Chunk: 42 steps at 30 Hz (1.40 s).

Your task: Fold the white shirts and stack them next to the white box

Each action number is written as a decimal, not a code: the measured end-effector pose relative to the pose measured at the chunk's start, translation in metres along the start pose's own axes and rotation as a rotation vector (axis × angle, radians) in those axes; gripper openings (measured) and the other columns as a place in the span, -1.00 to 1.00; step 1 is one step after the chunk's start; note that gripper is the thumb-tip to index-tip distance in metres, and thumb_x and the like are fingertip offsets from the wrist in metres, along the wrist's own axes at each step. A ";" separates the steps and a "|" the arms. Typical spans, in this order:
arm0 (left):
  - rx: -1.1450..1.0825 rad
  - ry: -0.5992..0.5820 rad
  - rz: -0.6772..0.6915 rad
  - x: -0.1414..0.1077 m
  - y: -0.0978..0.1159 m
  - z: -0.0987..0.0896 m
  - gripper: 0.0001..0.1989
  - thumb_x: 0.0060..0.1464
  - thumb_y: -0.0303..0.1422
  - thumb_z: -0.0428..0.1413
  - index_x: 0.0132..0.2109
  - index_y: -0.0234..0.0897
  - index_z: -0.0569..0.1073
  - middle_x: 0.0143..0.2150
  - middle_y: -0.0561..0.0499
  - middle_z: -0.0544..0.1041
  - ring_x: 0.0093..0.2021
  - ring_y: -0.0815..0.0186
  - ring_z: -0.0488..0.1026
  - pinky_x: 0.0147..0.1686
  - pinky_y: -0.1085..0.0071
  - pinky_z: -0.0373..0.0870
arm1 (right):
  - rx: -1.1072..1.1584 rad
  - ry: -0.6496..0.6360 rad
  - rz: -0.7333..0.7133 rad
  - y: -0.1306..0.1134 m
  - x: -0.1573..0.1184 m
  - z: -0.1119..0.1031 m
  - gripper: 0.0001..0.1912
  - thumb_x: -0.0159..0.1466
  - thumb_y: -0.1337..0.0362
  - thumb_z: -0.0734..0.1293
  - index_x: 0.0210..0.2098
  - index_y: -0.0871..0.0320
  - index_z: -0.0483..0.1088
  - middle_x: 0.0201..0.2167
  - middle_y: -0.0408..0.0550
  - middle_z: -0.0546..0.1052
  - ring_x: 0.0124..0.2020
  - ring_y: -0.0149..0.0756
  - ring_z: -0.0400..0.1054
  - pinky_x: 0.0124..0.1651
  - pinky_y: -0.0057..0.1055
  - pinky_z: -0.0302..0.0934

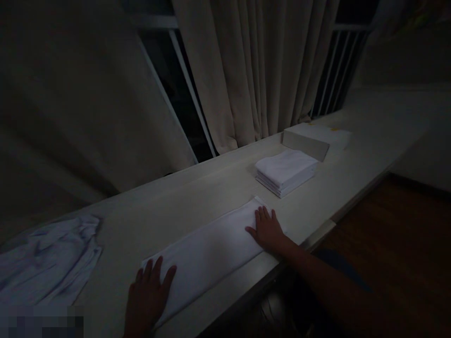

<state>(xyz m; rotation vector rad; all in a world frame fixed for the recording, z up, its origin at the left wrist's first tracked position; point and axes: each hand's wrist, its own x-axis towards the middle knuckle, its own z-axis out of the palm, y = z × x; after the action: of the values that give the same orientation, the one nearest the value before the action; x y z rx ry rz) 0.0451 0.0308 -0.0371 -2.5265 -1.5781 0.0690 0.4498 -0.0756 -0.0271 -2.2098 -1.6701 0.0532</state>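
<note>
A white cloth [211, 256], folded into a long flat strip, lies along the front of the pale counter. My left hand [150, 293] rests on its near left end with the fingers apart. On the strip's right end my right hand [268, 227] lies flat, fingers spread. Neither hand grips anything. Beyond the right hand sits a neat stack of folded white cloths [286, 171]. A crumpled white cloth [52, 258] lies at the far left.
An open white box [306, 143] stands behind the stack. Beige curtains [246, 70] hang along the back edge of the counter [169, 211], in front of barred windows. Wooden floor [394, 225] shows at the right.
</note>
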 end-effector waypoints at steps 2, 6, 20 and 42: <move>0.056 -0.004 0.051 0.002 -0.005 0.008 -0.48 0.06 -0.32 -0.15 0.15 -0.11 0.40 0.37 -0.08 0.15 0.40 -0.10 -0.17 0.19 -0.16 0.00 | -0.008 0.015 -0.014 -0.005 0.010 -0.002 -0.17 0.33 -0.16 0.03 0.27 0.46 0.12 0.30 0.37 0.08 0.37 0.17 -0.24 0.34 0.09 -0.52; 0.162 -0.017 0.100 0.006 -0.012 0.017 -0.46 0.06 -0.38 -0.17 0.15 -0.14 0.41 0.37 -0.14 0.14 0.40 -0.12 -0.19 0.21 -0.17 -0.04 | 0.010 0.066 -0.086 -0.008 0.033 -0.004 -0.14 0.34 -0.15 0.01 0.29 0.52 0.03 0.34 0.35 -0.04 0.39 0.07 -0.33 0.36 -0.07 -0.46; 0.215 -0.035 0.096 -0.002 -0.002 0.001 -0.49 0.14 -0.36 -0.19 0.21 -0.11 0.33 0.39 -0.14 0.07 0.39 -0.15 -0.15 0.20 -0.15 -0.01 | 0.092 0.009 0.029 0.025 0.035 0.012 -0.12 0.32 -0.22 -0.08 0.32 0.39 0.00 0.37 0.22 -0.07 0.39 0.04 -0.34 0.36 0.00 -0.46; -0.125 0.099 0.333 -0.001 0.149 -0.022 -0.35 0.25 -0.14 -0.24 0.39 -0.28 -0.16 0.44 -0.10 -0.13 0.42 0.08 -0.26 0.32 -0.04 -0.17 | 0.159 0.009 -0.324 -0.067 -0.034 0.016 -0.34 0.38 -0.06 0.03 0.35 0.18 0.00 0.37 0.02 -0.02 0.40 -0.04 -0.34 0.37 0.02 -0.41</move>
<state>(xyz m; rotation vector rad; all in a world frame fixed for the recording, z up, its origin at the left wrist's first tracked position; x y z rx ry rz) 0.1798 -0.0361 -0.0390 -2.8167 -1.1468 -0.1162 0.3736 -0.0878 -0.0277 -1.8008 -1.9256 0.0868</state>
